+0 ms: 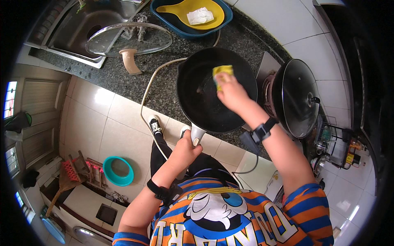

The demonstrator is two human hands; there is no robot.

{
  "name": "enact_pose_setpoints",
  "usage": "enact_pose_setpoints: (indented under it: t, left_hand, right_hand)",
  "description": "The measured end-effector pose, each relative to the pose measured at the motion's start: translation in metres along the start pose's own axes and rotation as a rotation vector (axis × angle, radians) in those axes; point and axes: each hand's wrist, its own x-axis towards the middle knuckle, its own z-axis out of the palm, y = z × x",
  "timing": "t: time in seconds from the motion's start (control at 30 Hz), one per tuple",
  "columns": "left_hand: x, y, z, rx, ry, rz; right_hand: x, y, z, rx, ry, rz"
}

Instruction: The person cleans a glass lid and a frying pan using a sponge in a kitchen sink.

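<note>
A deep black frying pan [197, 101] rests on the dark granite counter. My left hand [184, 150] is closed around its light grey handle [197, 134], at the counter's front edge. Inside the pan, my right hand [231, 93] holds a yellow cloth or sponge [224, 69] against the inner surface, right of the middle; the fingers are slightly blurred. A small light-brown spot shows on the pan's bottom, left of the cloth. A glass lid [144, 40] with a beige handle stands tilted on the counter, between the pan and the sink.
The steel sink [101, 18] is at upper left. A blue basin [190, 35] holding a yellow tray with crumpled white tissue stands behind the pan. On the stove at right sits a wok with a glass lid [300, 98]. A pale cable [146, 92] hangs over the counter's front edge.
</note>
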Motion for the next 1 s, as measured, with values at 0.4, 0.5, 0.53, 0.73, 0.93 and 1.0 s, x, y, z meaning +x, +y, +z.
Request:
enact_pose_setpoints:
  t: [0.4, 0.5, 0.53, 0.73, 0.93, 1.0]
  left_hand:
    - [-0.001, 0.002, 0.000, 0.004, -0.009, -0.015]
    - [0.000, 0.000, 0.001, 0.003, 0.004, -0.016]
    - [0.000, -0.001, 0.001, 0.007, 0.007, -0.011]
    - [0.001, 0.009, -0.005, -0.011, -0.061, -0.106]
    - [0.000, 0.017, -0.008, -0.048, -0.049, -0.066]
    - [0.001, 0.018, -0.009, -0.063, -0.052, -0.066]
  right_hand:
    - [-0.009, 0.030, 0.019, 0.277, 0.069, 0.160]
    - [-0.010, 0.000, 0.009, 0.135, 0.086, 0.193]
    - [-0.010, -0.008, 0.006, 0.054, 0.066, 0.231]
    - [-0.017, -0.016, 0.007, -0.128, -0.072, 0.021]
    - [-0.020, -0.011, 0.008, -0.081, -0.123, 0.021]
    - [-0.013, -0.011, 0.006, -0.112, -0.102, 0.072]
